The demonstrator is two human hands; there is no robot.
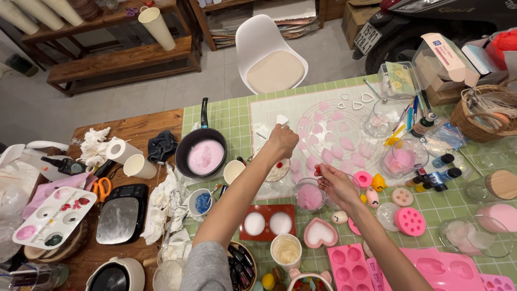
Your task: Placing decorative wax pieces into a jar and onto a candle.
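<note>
The left hand [281, 141] held a small white piece [281, 119] in closed fingers above the white mat [269, 108]. The right hand [335, 183] pinched a tiny red bit [318, 171] over a glass of pink powder [309, 195]. An open pink-and-white carton [444, 56] stood at the tabletop's far right.

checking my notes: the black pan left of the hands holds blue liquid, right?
Not quite: the head view shows the black pan left of the left hand and right hand holding pink liquid, not blue.
</note>
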